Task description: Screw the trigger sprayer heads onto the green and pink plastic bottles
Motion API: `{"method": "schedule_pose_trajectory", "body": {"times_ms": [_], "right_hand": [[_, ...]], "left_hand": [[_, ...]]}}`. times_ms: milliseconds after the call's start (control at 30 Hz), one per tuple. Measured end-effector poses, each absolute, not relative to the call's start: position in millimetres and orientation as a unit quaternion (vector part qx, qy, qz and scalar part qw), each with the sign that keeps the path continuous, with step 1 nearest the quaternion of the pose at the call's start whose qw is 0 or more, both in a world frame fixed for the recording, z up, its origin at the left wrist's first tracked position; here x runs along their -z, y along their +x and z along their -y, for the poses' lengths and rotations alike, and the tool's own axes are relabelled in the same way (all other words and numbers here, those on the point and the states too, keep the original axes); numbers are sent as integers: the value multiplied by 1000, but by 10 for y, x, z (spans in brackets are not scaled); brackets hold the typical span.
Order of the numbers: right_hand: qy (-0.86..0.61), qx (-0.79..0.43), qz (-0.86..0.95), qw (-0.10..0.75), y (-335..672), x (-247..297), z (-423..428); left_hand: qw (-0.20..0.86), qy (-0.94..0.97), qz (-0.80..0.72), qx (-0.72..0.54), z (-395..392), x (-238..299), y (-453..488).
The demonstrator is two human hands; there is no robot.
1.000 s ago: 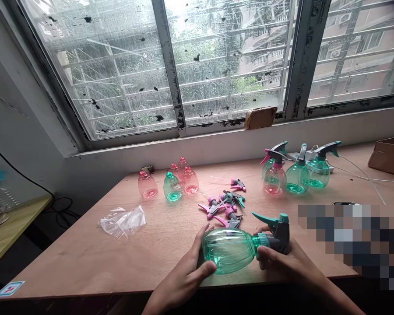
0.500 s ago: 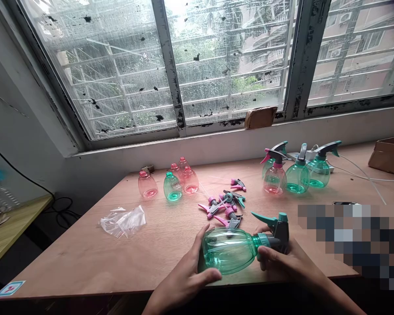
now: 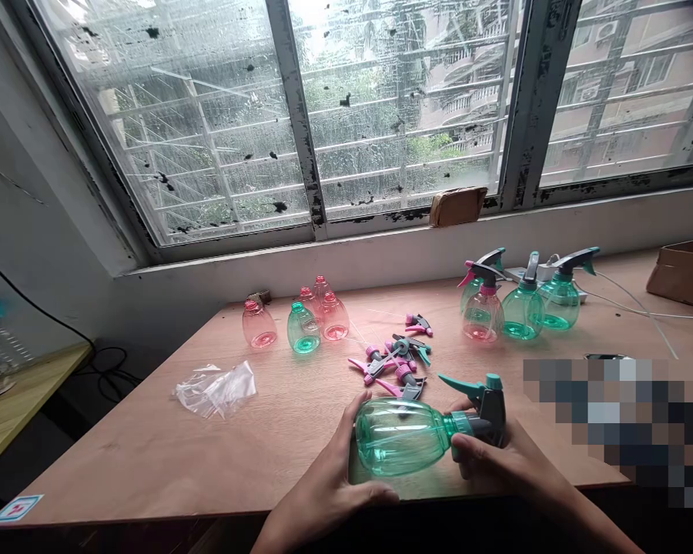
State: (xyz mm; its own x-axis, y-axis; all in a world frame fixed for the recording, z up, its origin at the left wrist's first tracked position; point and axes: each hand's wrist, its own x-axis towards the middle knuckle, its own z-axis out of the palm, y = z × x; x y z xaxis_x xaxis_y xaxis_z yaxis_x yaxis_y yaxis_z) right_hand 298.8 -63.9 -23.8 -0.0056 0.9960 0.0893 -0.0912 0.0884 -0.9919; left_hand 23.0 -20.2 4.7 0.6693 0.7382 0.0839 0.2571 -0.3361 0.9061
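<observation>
A green see-through spray bottle (image 3: 401,438) lies sideways above the table's front edge, its base to the left. My right hand (image 3: 497,454) grips it at the collar, under the grey and teal trigger head (image 3: 490,408). Around the base curves my left hand (image 3: 338,477), fingers on the far side and thumb stretched out below. A thin tube shows inside the bottle. Just behind it, several pink and grey trigger heads (image 3: 404,362) lie in a loose heap, one with teal parts among them.
Several pink bottles (image 3: 259,327) and a green one (image 3: 303,331) stand headless at the back left. Several bottles with heads (image 3: 523,312) stand back right, near a white cable. A crumpled plastic bag (image 3: 216,388) lies left; a cardboard box (image 3: 686,273) sits far right.
The bottle has rolled slightly in my hands and shifted a little left. My left thumb has slid down off its side and lies below it.
</observation>
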Motion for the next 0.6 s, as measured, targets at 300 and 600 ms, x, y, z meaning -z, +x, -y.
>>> {"method": "schedule_pose_trajectory", "body": {"times_ms": [300,600], "right_hand": [[-432,-522,496,543,3014,286,618],[-437,-518,494,546,2999,254,638]], "left_hand": [[500,754,-358,-232,210,-88,208],[485,772,-332,-242,212,-32,221]]}}
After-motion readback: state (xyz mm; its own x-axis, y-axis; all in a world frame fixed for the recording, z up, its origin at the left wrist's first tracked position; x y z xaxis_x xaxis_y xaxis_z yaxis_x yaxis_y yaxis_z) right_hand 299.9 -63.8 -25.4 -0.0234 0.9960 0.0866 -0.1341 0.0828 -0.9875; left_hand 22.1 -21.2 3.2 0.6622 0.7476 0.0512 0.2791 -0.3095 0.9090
